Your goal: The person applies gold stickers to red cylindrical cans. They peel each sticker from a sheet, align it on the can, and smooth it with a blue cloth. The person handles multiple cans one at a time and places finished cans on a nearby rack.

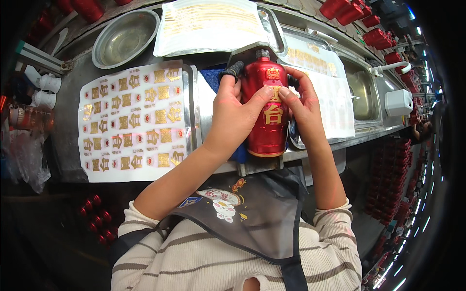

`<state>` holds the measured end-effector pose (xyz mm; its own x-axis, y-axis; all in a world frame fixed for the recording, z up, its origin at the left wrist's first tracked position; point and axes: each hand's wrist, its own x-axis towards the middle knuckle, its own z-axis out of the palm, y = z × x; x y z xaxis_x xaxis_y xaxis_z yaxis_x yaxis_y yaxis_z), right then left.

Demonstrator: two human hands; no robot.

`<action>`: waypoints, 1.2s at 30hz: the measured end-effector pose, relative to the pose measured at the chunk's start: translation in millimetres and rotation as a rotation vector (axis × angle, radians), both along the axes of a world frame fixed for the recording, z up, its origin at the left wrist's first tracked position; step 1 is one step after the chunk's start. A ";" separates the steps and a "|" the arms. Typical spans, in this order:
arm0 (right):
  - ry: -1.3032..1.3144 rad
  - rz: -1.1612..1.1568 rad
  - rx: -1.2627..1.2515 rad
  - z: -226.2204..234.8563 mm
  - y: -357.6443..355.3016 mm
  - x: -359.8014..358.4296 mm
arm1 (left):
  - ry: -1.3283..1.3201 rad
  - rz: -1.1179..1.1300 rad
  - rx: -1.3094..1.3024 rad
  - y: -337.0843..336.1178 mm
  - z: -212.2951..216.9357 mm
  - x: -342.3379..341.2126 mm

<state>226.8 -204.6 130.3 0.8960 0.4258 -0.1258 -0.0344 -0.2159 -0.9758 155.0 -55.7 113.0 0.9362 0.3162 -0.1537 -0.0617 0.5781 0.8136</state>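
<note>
A shiny red bottle (267, 138) with a grey neck lies in front of me, its neck pointing away. My left hand (238, 112) wraps its left side, with a dark cover on one finger. My right hand (305, 107) holds the opposite side. Both thumbs press on the gold character decal (273, 113) on the bottle's front, and the thumb tips nearly meet. A smaller gold-and-red emblem (273, 73) sits above it. Most of my fingers curl out of sight behind the bottle. To the left lies a white sheet of gold decals (127, 121).
A metal basin (125, 39) stands at the far left, beside a white sheet with gold strips (208, 24). Another decal sheet (330, 97) lies right of the bottle, before a sink (365, 92) with a white faucet (392, 68). A white container (399, 103) stands at the right edge.
</note>
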 end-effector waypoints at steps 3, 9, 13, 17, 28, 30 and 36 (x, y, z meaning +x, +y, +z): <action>-0.014 0.000 0.014 -1.6 0.2 -0.4 | -0.002 0.000 0.013 0.4 -3.6 1.1; 0.039 -0.001 0.039 3.9 1.5 1.7 | 0.007 -0.004 -0.007 -0.1 -1.6 2.5; 0.034 -0.033 0.001 5.4 -0.9 8.1 | 0.003 -0.013 -0.052 0.4 4.1 1.6; 0.056 -0.078 0.010 8.2 8.1 15.7 | 0.027 0.001 -0.083 6.3 9.7 8.3; 0.020 -0.023 -0.013 6.9 22.2 20.6 | 0.077 0.068 0.056 8.0 2.9 22.4; 0.017 -0.029 0.012 1.0 21.3 23.1 | 0.083 0.066 0.049 8.0 3.0 21.1; -0.059 0.005 -0.004 -4.8 20.1 25.1 | 0.084 0.070 0.044 9.7 -0.8 19.4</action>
<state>251.9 -184.6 125.5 0.8996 0.4302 -0.0747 0.0240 -0.2196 -0.9753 174.3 -46.0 112.2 0.8961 0.3882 -0.2152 -0.0309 0.5383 0.8422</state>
